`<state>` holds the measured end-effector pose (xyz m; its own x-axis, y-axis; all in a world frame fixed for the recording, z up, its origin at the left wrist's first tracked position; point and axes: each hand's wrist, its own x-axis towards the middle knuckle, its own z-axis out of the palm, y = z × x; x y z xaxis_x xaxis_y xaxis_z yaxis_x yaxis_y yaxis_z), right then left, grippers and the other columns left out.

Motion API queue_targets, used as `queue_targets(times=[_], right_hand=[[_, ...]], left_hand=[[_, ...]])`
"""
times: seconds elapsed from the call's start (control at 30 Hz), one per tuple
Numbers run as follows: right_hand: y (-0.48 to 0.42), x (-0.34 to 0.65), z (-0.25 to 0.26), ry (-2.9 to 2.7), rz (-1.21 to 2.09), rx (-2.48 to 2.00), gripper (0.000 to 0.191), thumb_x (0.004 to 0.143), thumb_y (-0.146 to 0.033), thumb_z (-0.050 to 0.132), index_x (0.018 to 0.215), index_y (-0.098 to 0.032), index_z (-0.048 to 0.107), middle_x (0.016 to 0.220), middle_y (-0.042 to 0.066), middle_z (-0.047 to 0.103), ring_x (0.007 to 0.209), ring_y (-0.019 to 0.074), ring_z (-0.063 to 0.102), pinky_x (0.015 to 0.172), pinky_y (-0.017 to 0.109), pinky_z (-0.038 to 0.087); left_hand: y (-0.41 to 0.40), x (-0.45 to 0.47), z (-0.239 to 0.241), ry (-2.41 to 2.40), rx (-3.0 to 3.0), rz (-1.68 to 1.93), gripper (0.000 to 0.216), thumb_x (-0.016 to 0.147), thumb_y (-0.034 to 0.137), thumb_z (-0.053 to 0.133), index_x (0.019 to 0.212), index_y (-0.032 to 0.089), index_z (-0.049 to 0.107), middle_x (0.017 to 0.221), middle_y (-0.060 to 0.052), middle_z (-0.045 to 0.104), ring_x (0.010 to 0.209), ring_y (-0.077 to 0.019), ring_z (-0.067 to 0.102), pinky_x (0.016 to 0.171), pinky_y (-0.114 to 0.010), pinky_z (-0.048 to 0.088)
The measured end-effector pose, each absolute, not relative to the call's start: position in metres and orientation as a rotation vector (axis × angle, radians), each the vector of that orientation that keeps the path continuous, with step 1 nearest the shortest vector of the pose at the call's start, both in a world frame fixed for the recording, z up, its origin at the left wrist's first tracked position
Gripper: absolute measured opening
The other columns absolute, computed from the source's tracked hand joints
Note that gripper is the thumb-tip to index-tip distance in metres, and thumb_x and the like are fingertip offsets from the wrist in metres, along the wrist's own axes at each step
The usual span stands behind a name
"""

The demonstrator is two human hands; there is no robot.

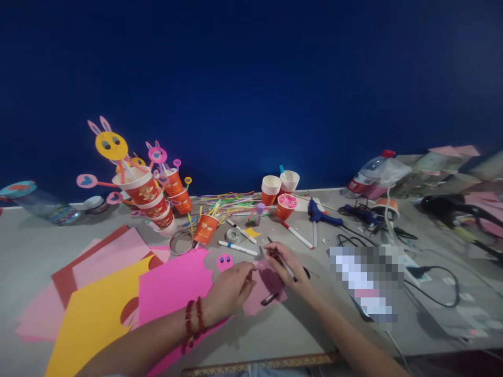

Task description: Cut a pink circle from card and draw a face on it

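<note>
My left hand, with a red beaded bracelet at its wrist, is closed in a pinch above a light pink sheet; whatever its fingertips hold is too small to make out. A slim dark pen lies slanted in my right hand, whose fingers are closed over the sheet's far right side. On the same sheet lies a dark pen cap. Just behind my left hand is a bright pink paper disc with two drawn eyes.
Coloured sheets spread over the left. Decorated cups stand behind them. Markers, tape and pipe cleaners lie midway. A blue glue gun, cables, a bottle and a phone with a blurred-out screen sit right.
</note>
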<state>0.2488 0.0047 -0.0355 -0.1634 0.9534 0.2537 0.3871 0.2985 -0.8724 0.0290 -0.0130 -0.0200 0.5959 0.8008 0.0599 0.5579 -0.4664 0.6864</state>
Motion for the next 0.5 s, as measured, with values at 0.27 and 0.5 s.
queue_targets(times=[0.27,0.5], right_hand=[[-0.001,0.240,-0.057,-1.732,0.643,-1.314,0.020,0.093,-0.027,0.052,0.106,-0.020,0.066,0.092,0.006,0.073,0.084,0.0231,0.070,0.078,0.034,0.055],[-0.001,0.239,-0.054,-1.699,0.604,-1.295,0.020,0.097,-0.029,0.050,0.106,-0.020,0.065,0.089,0.007,0.074,0.078,0.0219,0.070,0.073,0.031,0.056]], left_hand=[[-0.025,0.074,-0.030,0.812,2.798,0.111,0.031,0.093,0.039,0.065,0.111,0.014,0.061,0.106,-0.011,0.070,0.101,-0.0287,0.064,0.084,-0.040,0.052],[0.005,0.056,-0.003,1.134,2.720,0.268,0.011,0.092,0.031,0.063,0.093,0.021,0.061,0.088,-0.003,0.070,0.082,-0.0214,0.067,0.075,-0.031,0.049]])
